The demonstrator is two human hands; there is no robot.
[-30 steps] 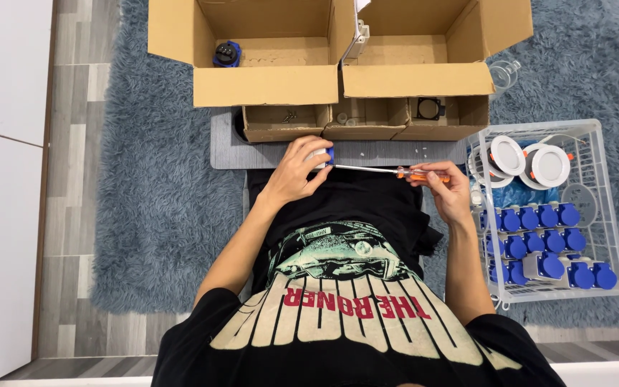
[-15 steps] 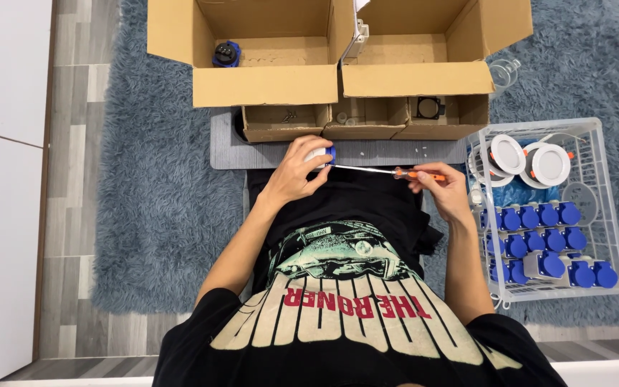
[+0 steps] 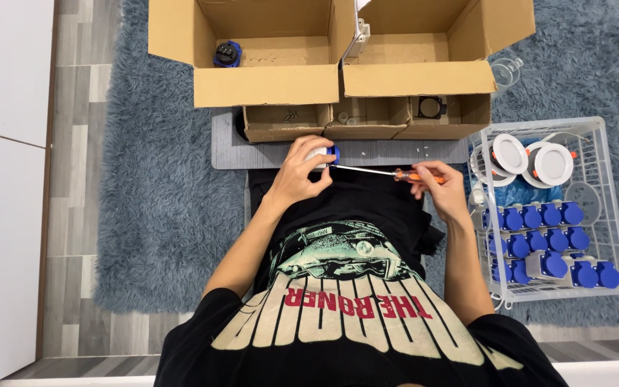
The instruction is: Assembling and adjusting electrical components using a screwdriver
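Beside the matt cardboard boxes (image 3: pixel 274 86) lies a shaggy, rough rug (image 3: pixel 159 215). The screwdriver (image 3: pixel 388 173) has a shiny metal shaft; the basket (image 3: pixel 596 215) beside the boxes is smooth plastic.

Bright, even light falls from overhead; shadows are faint and soft inside the boxes (image 3: pixel 281 43). The picture is sharp throughout, without glare, with slight bending of straight lines toward the edges.

Hands (image 3: pixel 302 175) w/ screwdriver (image 3: pixel 395 173) on blue socket (image 3: pixel 327 153)
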